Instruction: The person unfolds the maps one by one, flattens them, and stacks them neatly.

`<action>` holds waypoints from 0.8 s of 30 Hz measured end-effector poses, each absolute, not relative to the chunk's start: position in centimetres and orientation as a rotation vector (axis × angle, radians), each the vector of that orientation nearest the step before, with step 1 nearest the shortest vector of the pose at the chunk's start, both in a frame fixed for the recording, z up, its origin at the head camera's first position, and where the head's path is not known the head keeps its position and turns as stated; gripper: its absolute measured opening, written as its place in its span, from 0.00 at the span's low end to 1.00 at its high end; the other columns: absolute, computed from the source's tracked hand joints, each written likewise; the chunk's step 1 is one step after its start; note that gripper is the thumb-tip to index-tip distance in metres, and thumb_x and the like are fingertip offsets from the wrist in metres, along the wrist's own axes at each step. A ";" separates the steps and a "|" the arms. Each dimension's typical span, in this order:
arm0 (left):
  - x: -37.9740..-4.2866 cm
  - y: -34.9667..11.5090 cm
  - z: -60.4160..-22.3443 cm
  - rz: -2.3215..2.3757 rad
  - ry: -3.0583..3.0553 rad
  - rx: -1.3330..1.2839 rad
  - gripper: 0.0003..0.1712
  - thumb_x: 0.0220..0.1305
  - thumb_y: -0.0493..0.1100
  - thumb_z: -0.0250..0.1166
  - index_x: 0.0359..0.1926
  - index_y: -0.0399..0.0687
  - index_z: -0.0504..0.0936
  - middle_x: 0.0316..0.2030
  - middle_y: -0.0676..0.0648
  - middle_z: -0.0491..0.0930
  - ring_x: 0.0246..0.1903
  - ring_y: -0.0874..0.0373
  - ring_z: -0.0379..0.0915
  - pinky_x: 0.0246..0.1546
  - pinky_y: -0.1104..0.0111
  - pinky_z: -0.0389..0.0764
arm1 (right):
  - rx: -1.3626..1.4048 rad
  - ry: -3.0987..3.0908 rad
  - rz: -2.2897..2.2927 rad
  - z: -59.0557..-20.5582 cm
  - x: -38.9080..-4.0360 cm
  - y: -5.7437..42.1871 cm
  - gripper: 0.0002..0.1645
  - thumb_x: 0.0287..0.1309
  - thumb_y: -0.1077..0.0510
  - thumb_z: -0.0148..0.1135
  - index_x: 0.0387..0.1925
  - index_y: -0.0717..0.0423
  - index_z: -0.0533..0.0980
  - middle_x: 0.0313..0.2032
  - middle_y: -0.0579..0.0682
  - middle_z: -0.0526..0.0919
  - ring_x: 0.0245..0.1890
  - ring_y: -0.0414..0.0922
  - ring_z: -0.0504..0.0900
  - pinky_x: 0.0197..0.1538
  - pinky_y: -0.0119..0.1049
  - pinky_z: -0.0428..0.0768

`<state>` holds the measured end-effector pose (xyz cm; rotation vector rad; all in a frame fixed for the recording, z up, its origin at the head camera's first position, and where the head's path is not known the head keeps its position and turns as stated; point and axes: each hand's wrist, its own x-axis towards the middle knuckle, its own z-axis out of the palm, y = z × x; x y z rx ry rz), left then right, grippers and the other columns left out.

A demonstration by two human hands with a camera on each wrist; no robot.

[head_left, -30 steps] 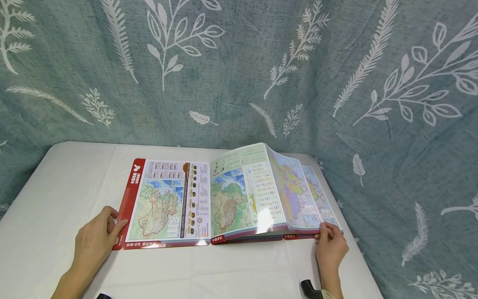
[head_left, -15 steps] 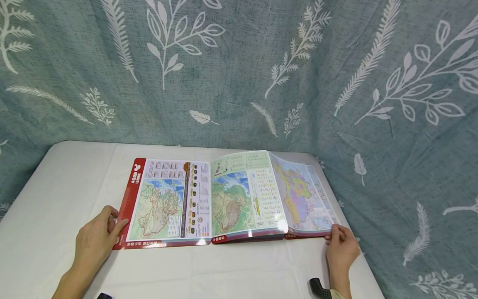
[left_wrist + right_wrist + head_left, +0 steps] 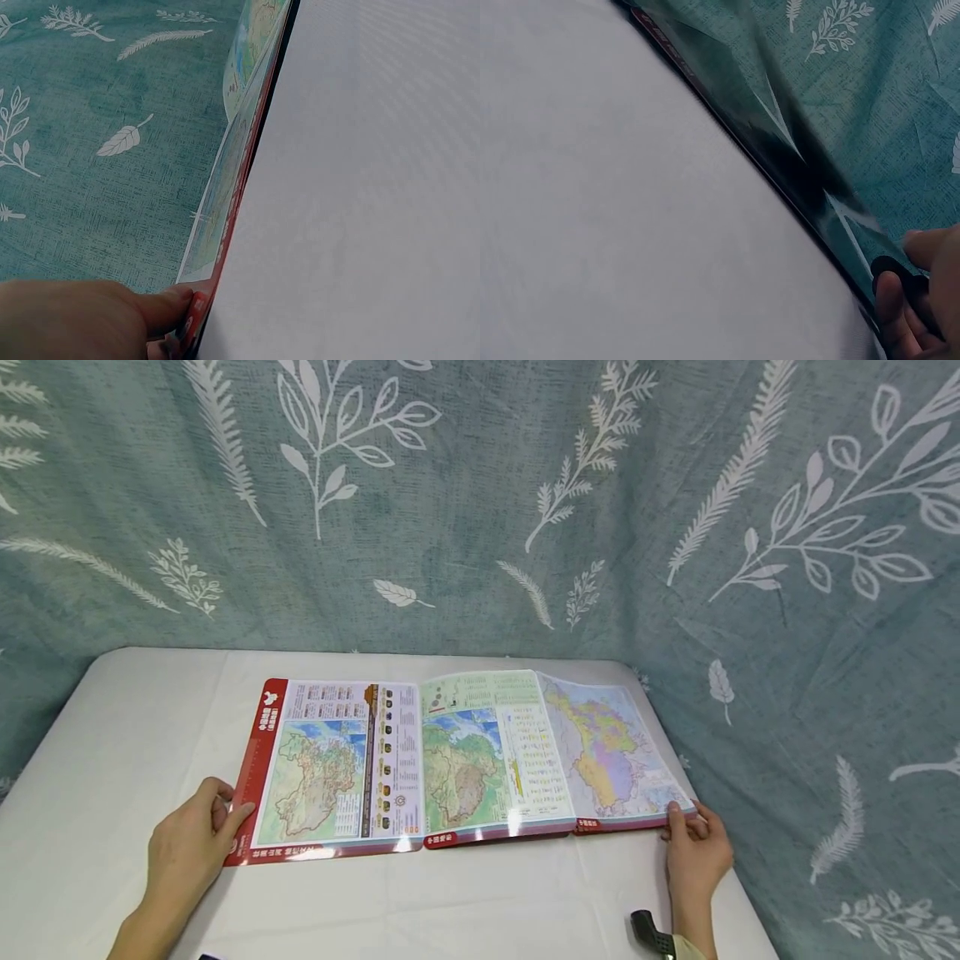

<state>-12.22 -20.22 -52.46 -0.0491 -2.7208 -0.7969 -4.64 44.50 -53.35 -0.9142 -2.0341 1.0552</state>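
Note:
A folding map [image 3: 461, 777] with a red border lies unfolded on the white table, three printed panels showing. Its left and middle panels carry green and blue relief maps; the right panel has a many-coloured one. My left hand [image 3: 183, 843] pinches the red left edge near the lower corner, thumb on top, as the left wrist view shows with that hand [image 3: 82, 319] at the map's edge [image 3: 234, 210]. At the lower right corner my right hand [image 3: 697, 852] grips the right panel, its thumb on the printed face. The right wrist view shows the glossy panel [image 3: 720, 97] dark and slanting.
The white-covered table [image 3: 375, 902] extends in front of the map and to its left. Behind and on the right hangs a green cloth [image 3: 465, 510] with white leaf prints. A black device [image 3: 651, 931] sits at the right wrist.
My right hand has moved to the right, drawing the right panel out. The raised fold has sunk flatter, and the overlapping panel has slid out of sight. My left hand stays at the left edge.

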 end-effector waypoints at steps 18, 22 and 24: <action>-12.2 -20.4 -52.6 -0.811 -2.736 -0.034 0.25 0.59 0.43 0.79 0.51 0.39 0.79 0.20 0.52 0.70 0.19 0.62 0.58 0.21 0.68 0.57 | -0.931 -2.155 0.792 -53.3 -4.1 44.0 0.28 0.69 0.54 0.69 0.65 0.63 0.77 0.53 0.64 0.83 0.40 0.41 0.80 0.49 0.27 0.67; -12.2 -20.4 -52.6 -0.809 -2.721 -0.049 0.26 0.58 0.43 0.80 0.54 0.39 0.81 0.20 0.53 0.69 0.18 0.64 0.57 0.21 0.68 0.57 | -0.906 -2.186 0.760 -53.3 -4.1 43.9 0.28 0.67 0.57 0.69 0.64 0.68 0.76 0.56 0.70 0.80 0.55 0.65 0.76 0.59 0.53 0.64; -12.3 -20.4 -52.6 -0.809 -2.710 -0.060 0.25 0.58 0.44 0.80 0.53 0.40 0.82 0.19 0.53 0.69 0.18 0.65 0.56 0.21 0.69 0.57 | -0.909 -2.195 0.765 -53.3 -4.1 43.9 0.29 0.67 0.58 0.69 0.63 0.69 0.75 0.56 0.71 0.79 0.58 0.68 0.74 0.62 0.60 0.62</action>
